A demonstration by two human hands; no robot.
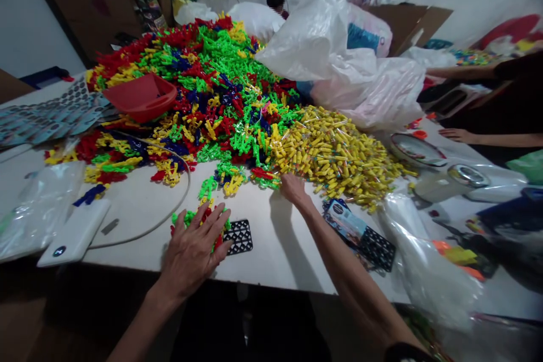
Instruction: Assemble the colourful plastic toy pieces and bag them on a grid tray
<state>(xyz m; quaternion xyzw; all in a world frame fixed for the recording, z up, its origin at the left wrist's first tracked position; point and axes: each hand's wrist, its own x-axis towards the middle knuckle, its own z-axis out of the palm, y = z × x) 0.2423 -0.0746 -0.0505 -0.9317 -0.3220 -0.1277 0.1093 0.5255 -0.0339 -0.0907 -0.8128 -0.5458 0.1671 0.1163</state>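
My left hand [194,251] lies with its fingers spread over a few red and green plastic figures [186,218] near the table's front edge. Just right of its fingertips is a black plastic grid [241,236], partly under the hand. My right hand [293,188] is closed at the front edge of the yellow pieces [335,153], small and bottle-like; what its fingers hold, if anything, is hidden. Red and green figures [265,176] lie right beside it. Behind both hands rises a big heap of red, green, blue and yellow figures [220,79].
A red scoop [139,96] rests on the heap. Printed cards [51,116], a white sealer-like device [76,232] with a cable and clear bags [38,203] are left. More black grids [377,248] and a plastic bag [428,254] lie right. Another person's hand [460,136] shows far right.
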